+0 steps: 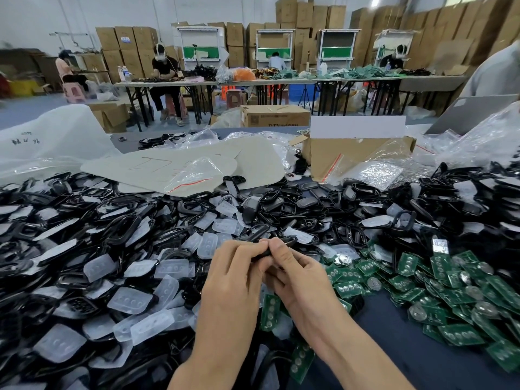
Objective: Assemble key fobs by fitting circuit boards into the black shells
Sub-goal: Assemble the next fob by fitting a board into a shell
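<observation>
Two hands meet in the lower middle of the frame. The left hand (233, 280) and the right hand (299, 280) both pinch one black shell (291, 241) between curled fingertips, just above the heap. The shell is glossy and narrow, mostly hidden by fingers; whether a board sits inside cannot be told. Around them, too many to count, loose shells (123, 229) and cloudy button pads (129, 301) fill the left and centre, with green circuit boards (461, 334) bearing round silver cells at lower right. One open cardboard box (360, 156) stands at upper centre.
</observation>
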Demonstrator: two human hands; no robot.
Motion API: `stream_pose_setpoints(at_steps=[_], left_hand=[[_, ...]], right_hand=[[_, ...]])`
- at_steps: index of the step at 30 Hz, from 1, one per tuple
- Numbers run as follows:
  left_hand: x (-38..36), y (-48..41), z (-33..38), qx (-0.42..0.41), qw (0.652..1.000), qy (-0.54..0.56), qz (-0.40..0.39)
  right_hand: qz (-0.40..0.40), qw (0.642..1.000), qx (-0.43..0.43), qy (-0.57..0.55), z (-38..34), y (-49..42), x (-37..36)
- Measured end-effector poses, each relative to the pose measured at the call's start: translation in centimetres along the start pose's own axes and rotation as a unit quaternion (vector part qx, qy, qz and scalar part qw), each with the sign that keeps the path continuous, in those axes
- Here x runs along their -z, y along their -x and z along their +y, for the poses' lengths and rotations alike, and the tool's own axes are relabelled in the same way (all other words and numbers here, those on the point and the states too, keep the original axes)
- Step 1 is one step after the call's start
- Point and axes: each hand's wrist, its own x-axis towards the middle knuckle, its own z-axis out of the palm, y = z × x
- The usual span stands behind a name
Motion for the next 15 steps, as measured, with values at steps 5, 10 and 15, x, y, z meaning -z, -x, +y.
stream_pose_setpoints(at_steps=[5,10,15], left_hand=[[0.49,-0.24,0.24,-0.005,1.000,-0.013,-0.014],[0.57,-0.36,-0.14,0.006,1.000,-0.023,0.008],[0.72,-0.68,0.59,0.107,0.990,0.091,-0.020]], right_hand=[[-0.010,1.000,-0.012,-0.022,0.06,0.01,0.12],[-0.019,0.999,-0.011,-0.029,-0.16,0.03,-0.01],[-0.015,1.000,0.020,0.015,-0.68,0.22,-0.02]])
